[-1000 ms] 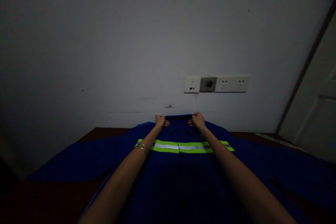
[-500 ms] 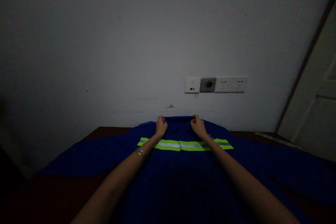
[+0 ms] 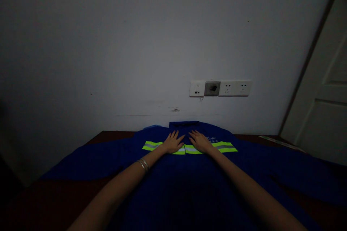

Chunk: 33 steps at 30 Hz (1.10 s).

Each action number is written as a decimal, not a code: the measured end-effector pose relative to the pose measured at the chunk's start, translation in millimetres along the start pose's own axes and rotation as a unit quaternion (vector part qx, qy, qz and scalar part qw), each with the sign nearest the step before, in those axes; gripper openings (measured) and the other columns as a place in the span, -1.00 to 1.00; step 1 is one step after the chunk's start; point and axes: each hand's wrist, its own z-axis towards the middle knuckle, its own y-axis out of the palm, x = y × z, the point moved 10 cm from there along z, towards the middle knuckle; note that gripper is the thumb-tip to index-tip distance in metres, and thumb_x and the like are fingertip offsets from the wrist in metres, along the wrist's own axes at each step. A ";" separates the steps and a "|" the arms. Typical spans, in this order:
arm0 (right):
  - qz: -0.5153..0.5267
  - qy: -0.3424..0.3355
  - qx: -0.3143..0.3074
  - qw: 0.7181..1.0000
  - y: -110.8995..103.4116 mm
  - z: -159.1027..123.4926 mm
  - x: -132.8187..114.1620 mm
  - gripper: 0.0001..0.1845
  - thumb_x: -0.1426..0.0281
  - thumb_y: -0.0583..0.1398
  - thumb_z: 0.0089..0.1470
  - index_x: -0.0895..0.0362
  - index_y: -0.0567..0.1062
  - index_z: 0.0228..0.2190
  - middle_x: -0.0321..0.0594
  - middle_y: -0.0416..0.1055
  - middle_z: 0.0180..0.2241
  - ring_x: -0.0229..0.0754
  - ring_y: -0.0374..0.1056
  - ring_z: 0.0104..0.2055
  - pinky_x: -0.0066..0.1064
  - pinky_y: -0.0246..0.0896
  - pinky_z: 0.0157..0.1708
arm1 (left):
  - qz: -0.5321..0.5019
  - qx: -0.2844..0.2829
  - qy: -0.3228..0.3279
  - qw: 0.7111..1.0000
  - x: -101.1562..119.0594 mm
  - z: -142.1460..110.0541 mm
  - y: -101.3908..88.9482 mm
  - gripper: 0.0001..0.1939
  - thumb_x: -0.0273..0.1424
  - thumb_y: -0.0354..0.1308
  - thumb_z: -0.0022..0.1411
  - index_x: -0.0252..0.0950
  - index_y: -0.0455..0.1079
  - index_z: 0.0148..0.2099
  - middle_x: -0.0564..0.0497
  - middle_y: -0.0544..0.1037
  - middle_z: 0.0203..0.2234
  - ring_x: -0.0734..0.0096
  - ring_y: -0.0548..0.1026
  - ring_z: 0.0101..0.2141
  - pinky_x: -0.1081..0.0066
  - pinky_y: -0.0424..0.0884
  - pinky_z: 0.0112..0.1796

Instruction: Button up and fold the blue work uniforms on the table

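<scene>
A dark blue work jacket (image 3: 162,173) lies spread out, its sleeves stretched to both sides. Its collar (image 3: 184,124) points toward the wall, and a yellow-green and silver reflective strip (image 3: 225,147) crosses the chest. My left hand (image 3: 173,143), with thin bracelets (image 3: 143,165) on the wrist, rests flat on the left chest, fingers spread. On the other side of the front opening, my right hand (image 3: 199,141) lies flat too, its fingers apart. Both palms cover parts of the strip just below the collar. The lower jacket is lost in shadow.
Beneath the jacket is a dark reddish-brown tabletop (image 3: 111,136) against a pale wall (image 3: 135,61). Several switch and socket plates (image 3: 234,88) sit on the wall. A panelled door (image 3: 330,115) stands at right, near a flat strip (image 3: 282,143) on the table.
Both hands have let go of the collar edge and moved down toward me onto the chest. Their fingers have opened from a pinch to lie flat. The view has shifted slightly.
</scene>
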 end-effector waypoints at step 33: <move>0.052 -0.199 0.002 0.979 -32.1 -78.7 -171.5 -0.52 0.28 -0.07 0.17 0.26 0.37 0.00 0.04 0.27 0.06 -0.01 0.10 0.16 -0.19 -0.02 0.13 | 0.029 0.097 -0.082 0.991 -102.9 -142.5 -142.5 -0.72 -0.50 -0.03 0.12 -0.38 0.39 -0.13 -0.15 0.42 -0.11 0.24 0.29 -0.03 0.29 0.20 0.02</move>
